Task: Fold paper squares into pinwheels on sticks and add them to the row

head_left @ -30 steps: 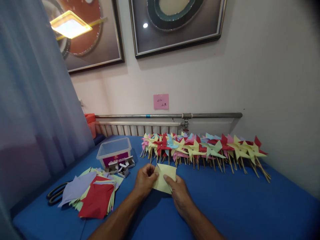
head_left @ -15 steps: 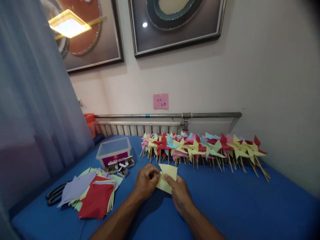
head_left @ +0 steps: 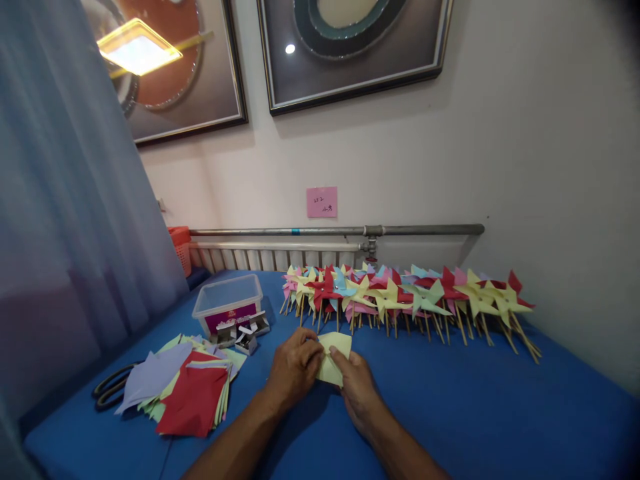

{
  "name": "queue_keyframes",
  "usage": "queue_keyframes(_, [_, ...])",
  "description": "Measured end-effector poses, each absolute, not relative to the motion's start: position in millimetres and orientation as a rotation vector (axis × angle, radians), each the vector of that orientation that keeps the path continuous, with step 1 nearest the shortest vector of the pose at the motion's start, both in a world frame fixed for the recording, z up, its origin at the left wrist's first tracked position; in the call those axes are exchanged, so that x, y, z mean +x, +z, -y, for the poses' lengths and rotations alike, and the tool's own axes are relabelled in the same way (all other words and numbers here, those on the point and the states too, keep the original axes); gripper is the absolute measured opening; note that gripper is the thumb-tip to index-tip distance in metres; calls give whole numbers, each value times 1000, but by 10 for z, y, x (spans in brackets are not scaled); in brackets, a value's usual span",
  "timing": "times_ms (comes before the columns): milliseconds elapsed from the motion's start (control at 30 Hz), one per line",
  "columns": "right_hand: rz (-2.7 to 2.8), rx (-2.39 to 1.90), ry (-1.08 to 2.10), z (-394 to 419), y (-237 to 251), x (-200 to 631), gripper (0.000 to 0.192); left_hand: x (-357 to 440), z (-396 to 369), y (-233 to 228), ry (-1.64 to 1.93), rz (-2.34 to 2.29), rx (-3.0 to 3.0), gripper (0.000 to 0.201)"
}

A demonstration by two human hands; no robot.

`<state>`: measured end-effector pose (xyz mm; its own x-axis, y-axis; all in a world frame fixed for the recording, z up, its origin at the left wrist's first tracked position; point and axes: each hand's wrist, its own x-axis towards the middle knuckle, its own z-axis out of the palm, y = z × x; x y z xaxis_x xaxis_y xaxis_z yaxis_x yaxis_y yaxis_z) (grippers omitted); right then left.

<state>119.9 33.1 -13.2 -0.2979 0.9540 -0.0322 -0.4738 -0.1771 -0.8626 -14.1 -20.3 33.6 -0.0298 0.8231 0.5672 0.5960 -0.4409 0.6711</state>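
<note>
A pale yellow sheet of paper (head_left: 334,342) is held between my two hands above the blue table. My right hand (head_left: 360,388) is closed on its right side, the thumb pressed near the middle of the sheet. On the opposite side, my left hand (head_left: 295,367) is closed with its fingers bunched at the paper's left edge. Whether a small item is also pinched there is hidden. Left of my hands lies a pile of cut coloured paper (head_left: 193,397), red and lilac on top, with black-handled scissors (head_left: 111,388) beside it.
Many paper pinwheels (head_left: 395,300) on sticks lie in a row along the back right. A clear plastic tub (head_left: 227,300) stands at the back left, small open boxes (head_left: 245,340) in front. Behind are a pipe (head_left: 425,230) and radiator; a curtain (head_left: 75,200) hangs left.
My left fingers have shifted slightly right, further over the yellow paper. Its upper and left corners now look drawn in, so the sheet appears more compact. Everything else stays in place.
</note>
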Motion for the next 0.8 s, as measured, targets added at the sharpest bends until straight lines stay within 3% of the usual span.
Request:
queue_keyframes(233, [953,-676,1758,-264,6,1231,46,-150,142,221,1476,-1640,2421,24])
queue_keyframes(467, [1047,-744,1656,-346,-96,1230,35,-115,153,242,1496,-1617,2400,22])
queue_keyframes(633, [1132,-873,1506,-409,-109,1279,33,-95,160,349,1594,-1643,1889,13])
queue_keyframes(800, [1292,-890,1433,-373,-25,1318,33,-174,86,381,1385,-1472,1253,25])
